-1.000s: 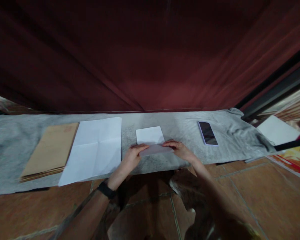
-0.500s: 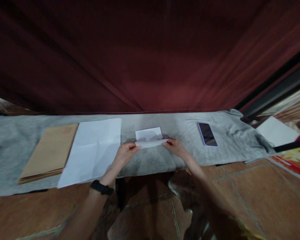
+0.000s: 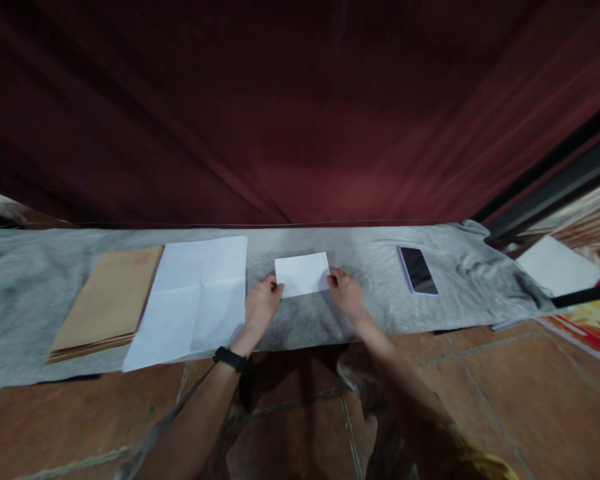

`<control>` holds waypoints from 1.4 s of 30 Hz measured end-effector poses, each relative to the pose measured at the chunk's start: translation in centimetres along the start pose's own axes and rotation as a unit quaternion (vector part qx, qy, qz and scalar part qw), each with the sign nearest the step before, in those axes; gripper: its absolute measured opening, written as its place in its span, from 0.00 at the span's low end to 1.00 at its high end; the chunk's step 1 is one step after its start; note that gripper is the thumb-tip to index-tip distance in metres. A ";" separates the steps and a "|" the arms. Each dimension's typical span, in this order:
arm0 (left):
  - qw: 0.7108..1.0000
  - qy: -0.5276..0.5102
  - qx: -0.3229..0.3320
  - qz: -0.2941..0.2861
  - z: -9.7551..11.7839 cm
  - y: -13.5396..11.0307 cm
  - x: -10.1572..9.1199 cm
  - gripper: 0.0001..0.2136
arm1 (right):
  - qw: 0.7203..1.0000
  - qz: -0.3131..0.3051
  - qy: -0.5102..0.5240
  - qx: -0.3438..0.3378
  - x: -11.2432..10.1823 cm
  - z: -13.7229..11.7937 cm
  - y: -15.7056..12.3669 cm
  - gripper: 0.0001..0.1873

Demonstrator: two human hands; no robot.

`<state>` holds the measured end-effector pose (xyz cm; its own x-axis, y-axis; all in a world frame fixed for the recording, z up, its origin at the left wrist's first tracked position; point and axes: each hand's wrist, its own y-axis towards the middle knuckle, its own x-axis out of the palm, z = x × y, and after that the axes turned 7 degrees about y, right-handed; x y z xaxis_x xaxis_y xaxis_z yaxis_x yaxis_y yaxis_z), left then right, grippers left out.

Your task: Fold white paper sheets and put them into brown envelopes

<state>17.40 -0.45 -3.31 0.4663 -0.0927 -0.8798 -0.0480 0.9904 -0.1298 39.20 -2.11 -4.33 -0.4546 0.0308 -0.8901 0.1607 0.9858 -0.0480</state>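
Observation:
A small white rectangle of folded paper (image 3: 303,274) is in front of me, low over the grey cloth. My left hand (image 3: 264,300) pinches its left edge near the lower corner, thumb against fingers. On the other side, my right hand (image 3: 345,291) pinches the right edge in the same way. The paper looks flat, with no flap standing up. To the left of my left hand lies a larger white sheet (image 3: 195,300), marked with crossing fold creases.
Grey cloth (image 3: 370,313) covers the long surface. At left is a stack of brown paper or envelopes (image 3: 107,300), partly beside the white sheet. A phone (image 3: 418,271) lies at right. A dark red curtain (image 3: 300,133) hangs behind, and a dark metal bar (image 3: 555,180) slants at right.
The near part of the small paper, raised between my hands before, now lies over the rest, leaving one flat rectangle. Both hands have shifted slightly, still at its sides.

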 end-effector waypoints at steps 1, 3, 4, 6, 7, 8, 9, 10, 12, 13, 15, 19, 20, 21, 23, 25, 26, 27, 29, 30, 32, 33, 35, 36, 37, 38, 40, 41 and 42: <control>1.000 0.022 -0.007 0.001 0.2 -0.1 -0.1 0.08 | 1.000 0.004 -0.014 0.002 0.1 -0.2 -0.1 0.14; 0.998 0.059 -0.016 0.002 0.6 -0.3 -0.1 0.10 | 0.999 0.016 -0.038 0.005 0.2 -0.7 -0.3 0.14; 0.997 0.072 -0.019 0.003 0.8 -0.4 -0.1 0.11 | 0.999 0.021 -0.048 0.005 0.4 -0.8 -0.4 0.14; 0.996 0.089 -0.021 0.003 1.0 -0.6 -0.1 0.13 | 0.997 0.029 -0.065 0.005 0.6 -1.1 -0.6 0.14; 0.995 0.094 -0.021 0.004 1.1 -0.7 -0.2 0.14 | 0.997 0.031 -0.073 0.004 0.7 -1.2 -0.6 0.14; 0.995 0.098 -0.022 0.006 1.3 -0.9 -0.2 0.15 | 0.996 0.032 -0.083 0.004 0.8 -1.3 -0.7 0.14; 0.994 0.104 -0.023 0.009 1.4 -1.0 -0.2 0.15 | 0.995 0.033 -0.092 0.004 0.9 -1.4 -0.7 0.14; 0.993 0.112 -0.024 0.012 1.6 -1.2 -0.2 0.16 | 0.994 0.032 -0.102 0.004 0.9 -1.5 -0.7 0.15; 0.991 0.131 -0.028 0.018 1.9 -1.5 -0.2 0.17 | 0.992 0.029 -0.119 0.005 1.0 -1.7 -0.8 0.16; 0.989 0.142 -0.029 0.019 2.0 -1.6 -0.2 0.18 | 0.992 0.027 -0.127 0.004 1.0 -1.8 -0.9 0.16; 0.986 0.162 -0.028 0.021 2.2 -1.8 -0.1 0.18 | 0.990 0.029 -0.138 0.001 1.1 -1.9 -0.9 0.17; 0.980 0.196 -0.003 0.030 2.1 -2.0 0.4 0.16 | 0.987 0.046 -0.152 -0.008 1.4 -1.9 -1.1 0.16; 0.979 0.203 0.005 0.031 2.0 -2.0 0.5 0.15 | 0.987 0.051 -0.155 -0.010 1.5 -1.9 -1.1 0.16; 0.977 0.210 0.012 0.031 2.0 -2.0 0.6 0.15 | 0.986 0.053 -0.157 -0.012 1.6 -1.8 -1.1 0.16; 0.974 0.223 0.021 0.031 1.9 -2.1 0.6 0.16 | 0.985 0.055 -0.161 -0.015 1.7 -1.8 -1.1 0.15; 0.970 0.238 0.034 0.037 1.9 -2.2 0.6 0.17 | 0.985 0.054 -0.162 -0.019 1.8 -1.9 -1.0 0.15; 0.967 0.246 0.047 0.047 1.9 -2.2 0.6 0.17 | 0.985 0.054 -0.162 -0.022 1.8 -1.9 -1.0 0.15; 0.964 0.252 0.065 0.061 1.9 -2.2 0.7 0.18 | 0.985 0.054 -0.160 -0.025 1.8 -1.9 -1.1 0.14; 0.957 0.249 0.120 0.092 2.0 -2.3 1.3 0.20 | 0.986 0.052 -0.158 -0.032 1.7 -2.0 -1.1 0.14; 0.953 0.239 0.152 0.104 2.1 -2.4 1.7 0.21 | 0.986 0.051 -0.157 -0.034 1.6 -2.0 -1.1 0.14; 0.948 0.206 0.218 0.109 2.2 -2.6 2.8 0.22 | 0.986 0.049 -0.157 -0.037 1.5 -2.0 -1.1 0.14; 0.944 0.192 0.246 0.105 2.2 -2.8 3.5 0.22 | 0.986 0.047 -0.157 -0.038 1.5 -2.1 -1.2 0.15; 0.939 0.180 0.277 0.093 2.2 -3.2 4.7 0.24 | 0.986 0.045 -0.156 -0.041 1.4 -2.1 -1.2 0.15; 0.938 0.181 0.281 0.088 2.2 -3.4 5.2 0.25 | 0.986 0.045 -0.156 -0.041 1.4 -2.1 -1.2 0.15; 0.939 0.185 0.279 0.085 2.1 -3.6 5.6 0.26 | 0.986 0.045 -0.156 -0.041 1.5 -2.1 -1.2 0.15; 0.939 0.190 0.274 0.083 2.0 -3.8 5.9 0.28 | 0.986 0.045 -0.155 -0.041 1.5 -2.1 -1.2 0.16; 0.939 0.201 0.266 0.081 1.7 -4.1 6.2 0.29 | 0.986 0.044 -0.154 -0.041 1.5 -2.0 -1.2 0.16; 0.939 0.206 0.263 0.080 1.6 -4.1 6.2 0.30 | 0.987 0.042 -0.153 -0.041 1.6 -2.0 -1.2 0.16; 0.939 0.211 0.260 0.078 1.5 -4.2 6.2 0.31 | 0.987 0.040 -0.151 -0.039 1.6 -2.0 -1.2 0.17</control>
<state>21.80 -5.02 -7.56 0.0918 0.1349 -0.9866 0.4029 0.9010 0.1607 36.53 -2.93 -4.77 -0.1600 0.0705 -0.9846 0.1120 0.9923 0.0528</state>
